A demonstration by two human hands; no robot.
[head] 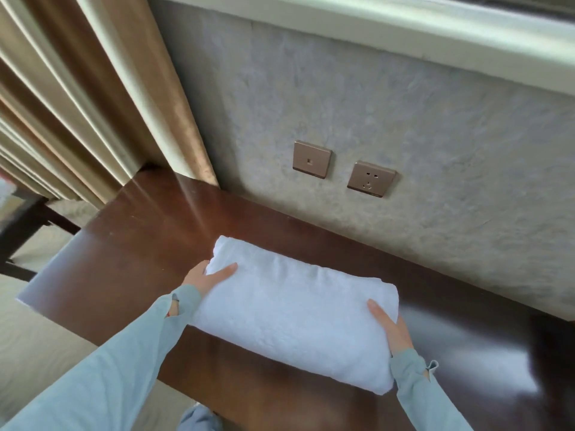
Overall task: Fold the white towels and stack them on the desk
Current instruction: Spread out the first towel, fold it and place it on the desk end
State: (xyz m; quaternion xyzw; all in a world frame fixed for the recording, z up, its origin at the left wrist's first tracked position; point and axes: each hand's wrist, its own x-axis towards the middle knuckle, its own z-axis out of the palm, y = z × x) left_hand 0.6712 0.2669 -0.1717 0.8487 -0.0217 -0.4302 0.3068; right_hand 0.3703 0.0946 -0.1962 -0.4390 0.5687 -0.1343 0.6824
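Observation:
A folded white towel point(289, 309), thick and oblong, lies on the dark wooden desk point(133, 244). My left hand point(207, 278) grips its left end, thumb on top and fingers tucked under the edge. My right hand point(392, 328) grips the right end the same way, thumb lying on the top surface and fingers hidden beneath. Both arms wear light blue sleeves. Whether the towel rests fully on the desk or is slightly lifted, I cannot tell.
A grey textured wall point(435, 150) rises behind the desk, with a switch plate point(312, 159) and a power socket point(371, 179). Beige curtains point(77, 104) hang at the left. The desk's left edge drops off to pale carpet point(37, 346).

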